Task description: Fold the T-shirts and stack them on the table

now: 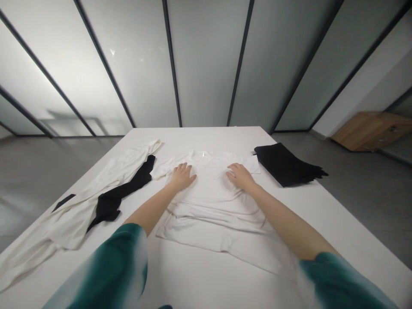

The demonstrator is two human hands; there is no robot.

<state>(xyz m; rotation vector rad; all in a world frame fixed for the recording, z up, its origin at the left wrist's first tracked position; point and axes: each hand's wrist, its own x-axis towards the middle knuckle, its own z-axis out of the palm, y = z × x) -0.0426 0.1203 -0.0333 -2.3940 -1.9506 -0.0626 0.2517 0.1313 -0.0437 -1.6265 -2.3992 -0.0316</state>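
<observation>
A white T-shirt [212,189] lies spread on the white table with its collar at the far side. Wrinkles run across its lower half, and the hem faces me. My left hand [182,177] rests on the upper left of the shirt near the sleeve, fingers spread. On the upper right, my right hand [240,176] touches the cloth with its fingers apart and slightly bent. Neither hand grips anything that I can see.
White garments [106,180] and a black garment [128,189] lie loosely along the table's left side. A stack of folded black cloth [286,165] sits at the right edge, partly overhanging. Beyond the table [199,135] stand frosted glass panels; a wooden cabinet [370,131] is far right.
</observation>
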